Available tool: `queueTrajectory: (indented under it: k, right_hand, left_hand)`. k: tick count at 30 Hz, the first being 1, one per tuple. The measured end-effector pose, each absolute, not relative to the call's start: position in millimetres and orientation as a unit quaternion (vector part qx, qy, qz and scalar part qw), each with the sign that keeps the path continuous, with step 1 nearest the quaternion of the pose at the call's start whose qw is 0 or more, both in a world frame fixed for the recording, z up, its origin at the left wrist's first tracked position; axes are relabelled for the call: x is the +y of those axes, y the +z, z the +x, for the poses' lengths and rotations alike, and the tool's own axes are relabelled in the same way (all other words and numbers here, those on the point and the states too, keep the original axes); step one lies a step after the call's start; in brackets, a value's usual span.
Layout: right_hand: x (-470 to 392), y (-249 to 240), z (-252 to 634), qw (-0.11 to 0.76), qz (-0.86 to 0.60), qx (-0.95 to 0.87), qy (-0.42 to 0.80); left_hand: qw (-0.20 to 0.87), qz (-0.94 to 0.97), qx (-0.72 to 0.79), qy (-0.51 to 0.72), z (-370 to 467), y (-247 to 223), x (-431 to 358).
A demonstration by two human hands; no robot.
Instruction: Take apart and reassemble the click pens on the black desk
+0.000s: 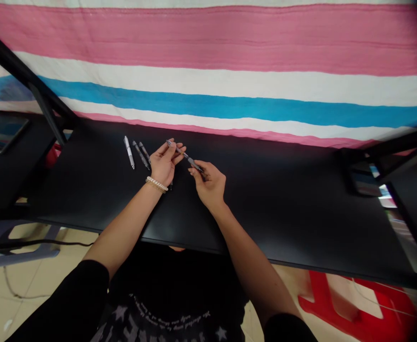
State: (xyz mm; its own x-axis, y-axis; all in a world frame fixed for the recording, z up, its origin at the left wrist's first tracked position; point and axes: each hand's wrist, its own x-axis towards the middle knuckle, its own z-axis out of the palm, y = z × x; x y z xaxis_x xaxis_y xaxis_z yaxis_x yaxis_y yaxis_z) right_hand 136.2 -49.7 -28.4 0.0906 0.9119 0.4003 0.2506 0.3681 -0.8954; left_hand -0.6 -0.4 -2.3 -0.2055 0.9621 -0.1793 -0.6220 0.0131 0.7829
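Observation:
Both of my hands hold one grey pen (189,159) above the black table, tilted down to the right. My left hand (165,164), with a beaded bracelet (156,184) at the wrist, pinches its upper left end. The fingers of my right hand (209,183) close on its lower right end. Left of my left hand, a white and grey pen (129,152) lies on the table. Beside it is a dark grey pen (140,155), and another dark pen (145,151) is partly hidden by my left hand. A small dark tip shows below my left hand.
A striped cloth (230,85) hangs behind the black table (283,204). Black metal bars stand at both sides. A phone-like dark object (365,183) lies at the right. Red (329,304) and grey (33,251) stools are below the front edge.

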Motion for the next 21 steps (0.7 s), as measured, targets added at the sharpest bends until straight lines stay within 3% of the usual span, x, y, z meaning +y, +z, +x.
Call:
queueTrajectory:
  k: [21]
  right_hand:
    - [-54.9, -24.2, 135.4, 0.545, -0.496, -0.592, 0.326]
  left_hand:
    - [0.591, 0.246, 0.407, 0.652, -1.5, -0.3, -1.9]
